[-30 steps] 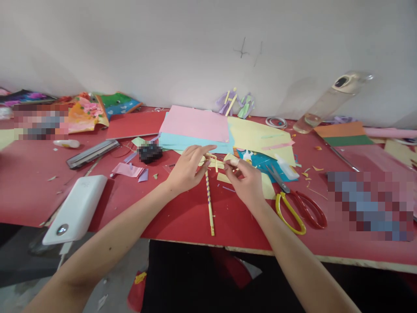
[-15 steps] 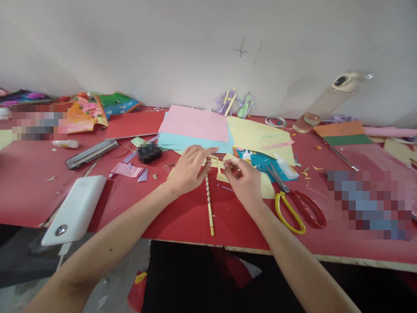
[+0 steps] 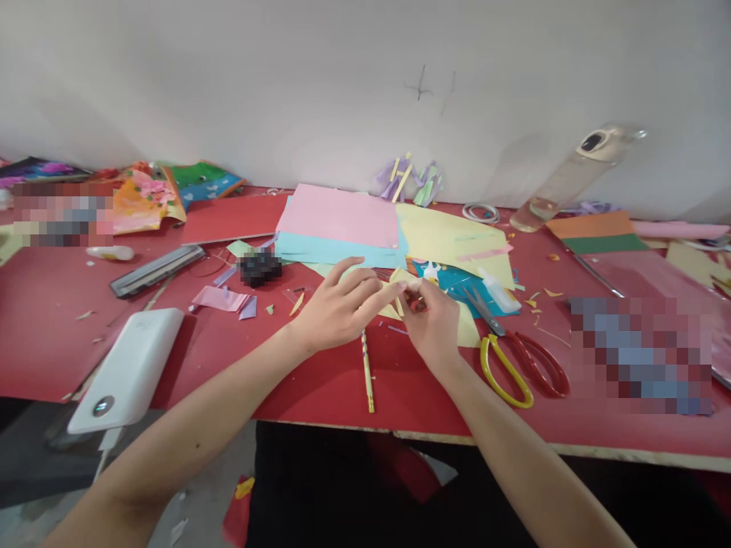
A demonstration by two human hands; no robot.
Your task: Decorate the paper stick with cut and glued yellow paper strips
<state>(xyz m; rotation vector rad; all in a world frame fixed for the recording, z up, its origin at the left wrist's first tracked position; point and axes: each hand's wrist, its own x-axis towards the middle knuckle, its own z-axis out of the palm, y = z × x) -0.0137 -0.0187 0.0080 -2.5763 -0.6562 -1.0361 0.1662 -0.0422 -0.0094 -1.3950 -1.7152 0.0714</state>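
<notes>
My right hand (image 3: 435,313) pinches a folded pale yellow paper strip (image 3: 398,298) between thumb and forefinger, above the middle of the table. My left hand (image 3: 338,304) comes in from the other side with fingers apart. One stretched finger of it reaches the right fingertips at the strip; the fingertips hide part of the paper. Below the hands lies a patterned pencil (image 3: 368,373), its upper end covered by my left hand. Scissors (image 3: 502,346) with one yellow and one red handle lie right of my right hand.
Pink paper (image 3: 343,217) and yellow paper (image 3: 457,232) lie behind the hands. A white power bank (image 3: 129,369) and a black object (image 3: 260,266) are to the left. At the back right a clear bottle (image 3: 563,190) leans. Paper scraps are scattered about.
My left hand has moved right, its finger now reaching my right fingertips. The yellow strip, which earlier spanned between the hands, is now mostly behind the fingers.
</notes>
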